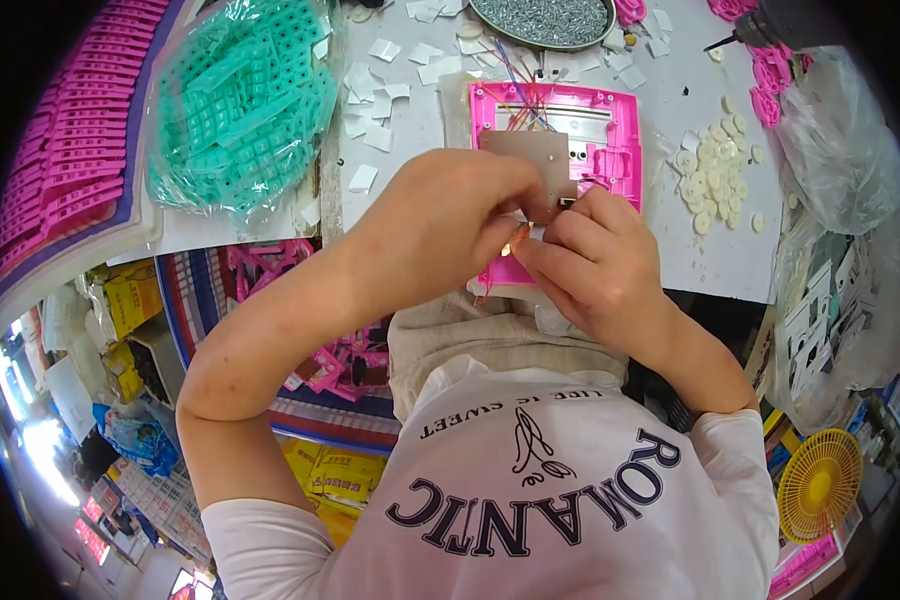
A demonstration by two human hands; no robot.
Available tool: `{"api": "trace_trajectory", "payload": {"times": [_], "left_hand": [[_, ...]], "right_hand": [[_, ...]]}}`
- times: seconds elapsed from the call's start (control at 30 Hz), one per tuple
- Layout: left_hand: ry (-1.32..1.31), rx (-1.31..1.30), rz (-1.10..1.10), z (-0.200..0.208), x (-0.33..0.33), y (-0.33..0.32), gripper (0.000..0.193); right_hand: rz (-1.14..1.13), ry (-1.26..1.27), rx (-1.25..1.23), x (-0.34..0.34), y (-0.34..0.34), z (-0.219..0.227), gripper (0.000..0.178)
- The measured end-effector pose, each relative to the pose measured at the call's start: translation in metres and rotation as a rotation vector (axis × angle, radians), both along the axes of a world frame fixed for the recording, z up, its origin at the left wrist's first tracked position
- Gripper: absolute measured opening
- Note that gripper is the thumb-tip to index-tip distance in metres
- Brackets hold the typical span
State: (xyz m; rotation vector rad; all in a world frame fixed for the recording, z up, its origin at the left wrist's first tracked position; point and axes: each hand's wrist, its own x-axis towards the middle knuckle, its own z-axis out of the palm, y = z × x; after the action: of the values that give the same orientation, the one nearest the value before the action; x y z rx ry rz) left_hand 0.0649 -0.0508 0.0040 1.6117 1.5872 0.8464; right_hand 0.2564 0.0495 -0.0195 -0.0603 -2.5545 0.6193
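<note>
A pink plastic casing (625, 130) lies on the table in front of me, with a flat brown board (530, 155) over its middle. Thin red and blue wires (530, 100) rise from its far side. My left hand (455, 220) is closed at the board's near edge, thumb and fingers pinched together. Close beside it, my right hand (605, 265) is also closed, its fingertips by a small dark part (567, 202). Between the two sets of fingertips shows a small shiny, orange-coloured piece (515, 238). What each hand grips is mostly covered by the fingers.
A bag of green keypad pieces (240, 110) lies left, beside stacked pink parts (80, 130). White squares (380, 105) are scattered around. A dish of small screws (550, 20) stands at the back. Cream discs (712, 180) lie right, below a dark power screwdriver (760, 30) and clear bags (840, 140).
</note>
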Motion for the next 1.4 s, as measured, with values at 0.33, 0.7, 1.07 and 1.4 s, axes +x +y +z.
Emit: {"api": "trace_trajectory", "payload": {"times": [0.33,0.7,1.07,1.4], "left_hand": [[0.12,0.275,0.056,-0.024,0.01,-0.012,0.026],[-0.233,-0.012,0.355,-0.024,0.014,-0.017,0.023],[-0.076,-0.175,0.501,-0.034,0.075,-0.091,0.014],[-0.406,0.092,0.559,-0.011,0.012,-0.019,0.016]], "right_hand": [[0.039,-0.176,0.057,-0.003,-0.002,-0.004,0.024],[0.184,-0.407,0.117,0.007,0.008,0.019,0.037],[0.107,-0.378,0.128,0.011,-0.001,0.012,0.043],[0.021,-0.46,0.186,0.008,-0.002,0.023,0.048]]}}
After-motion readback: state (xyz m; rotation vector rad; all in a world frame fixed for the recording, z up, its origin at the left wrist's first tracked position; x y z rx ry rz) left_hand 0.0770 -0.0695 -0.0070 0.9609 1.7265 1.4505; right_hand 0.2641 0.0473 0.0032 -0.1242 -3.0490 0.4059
